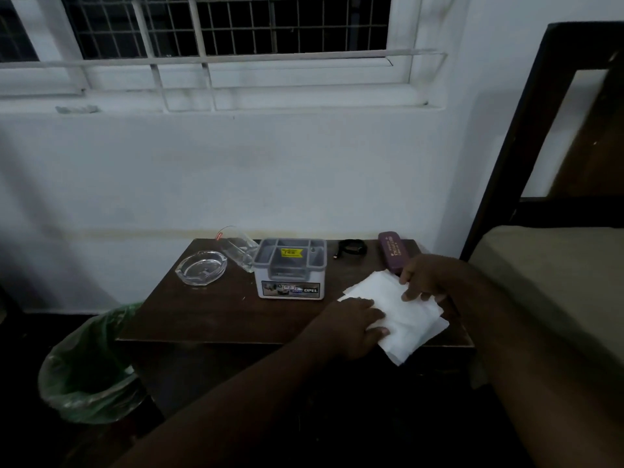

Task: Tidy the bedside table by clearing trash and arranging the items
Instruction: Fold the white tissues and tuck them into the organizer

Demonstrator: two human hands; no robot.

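Observation:
A white tissue sheet [401, 315] lies on the right front of the dark wooden bedside table [209, 312], its near corner hanging past the front edge. My left hand [354, 319] presses flat on the tissue's left side, thumb at its lower edge. My right hand [425, 278] pinches the tissue's upper right part between thumb and fingers. A grey and white plastic organiser box [290, 271] stands mid-table. Behind it to the left lies a clear drinking glass [236, 248] on its side, beside a glass ashtray [201, 266].
A purple case [395, 249] and a black coiled band or cable [351, 247] rest at the table's back right. A bin lined with a green bag [87, 366] stands on the floor at the left. A bed with a dark frame [553, 265] borders the table's right side.

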